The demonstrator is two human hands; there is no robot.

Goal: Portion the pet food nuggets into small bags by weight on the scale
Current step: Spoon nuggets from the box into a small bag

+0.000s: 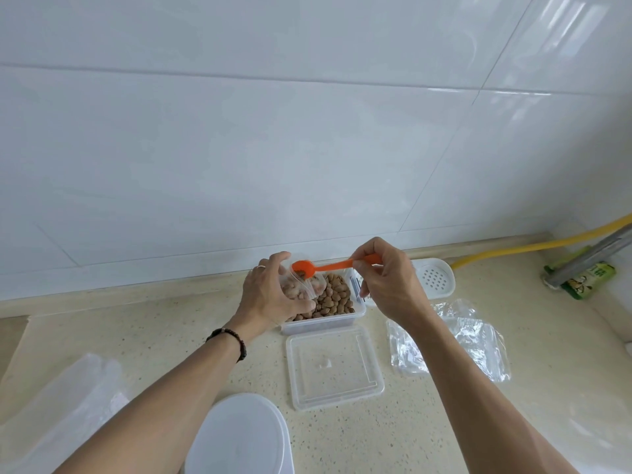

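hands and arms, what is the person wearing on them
Both forearms are bare, with no sleeves in view. The left hand has a thin pale ring on one finger, and the left wrist carries a dark beaded bracelet. The right hand shows no ring, watch or band. No gloves on either hand.

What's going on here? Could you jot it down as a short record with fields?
activity: spooning pet food nuggets into a small bag
left hand: holds the small clear bag open over the container
right hand: pinches the orange spoon, bowl at the bag's mouth
nuggets: in a clear container
lid: flat on the counter, near side of the container
spare bags: right of the lid
scale: not identifiable
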